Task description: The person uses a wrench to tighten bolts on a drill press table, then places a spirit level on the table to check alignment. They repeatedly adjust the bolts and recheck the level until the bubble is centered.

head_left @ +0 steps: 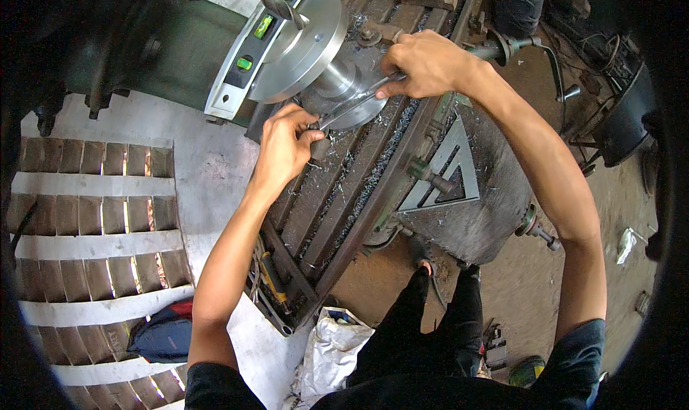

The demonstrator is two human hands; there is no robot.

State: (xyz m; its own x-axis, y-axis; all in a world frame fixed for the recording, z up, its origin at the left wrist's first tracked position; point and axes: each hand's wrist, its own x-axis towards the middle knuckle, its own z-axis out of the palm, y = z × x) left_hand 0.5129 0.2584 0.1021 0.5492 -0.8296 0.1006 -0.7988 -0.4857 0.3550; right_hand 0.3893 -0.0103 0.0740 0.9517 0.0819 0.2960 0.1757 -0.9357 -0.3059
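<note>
A flanged round metal workpiece (336, 80) stands on the slotted machine table (312, 231). In front of its base runs a slim steel wrench (352, 111). My right hand (430, 62) is closed around the wrench's far right end. My left hand (283, 146) pinches at the wrench's near left end, beside a dark clamp piece (320, 150); the fingers partly hide what sits there. A spirit level (244, 64) with green vials lies tilted against the workpiece's upper disc. Over that disc hangs a large twist drill bit (276, 2).
Metal chips lie along the table slots. Right of the table, a triangular metal square (448, 173) rests on a dark surface. A clamp block with a bolt (377, 33) stands behind the workpiece. A yellow-handled tool (273, 277) lies at the lower left, near a white bag (334, 349).
</note>
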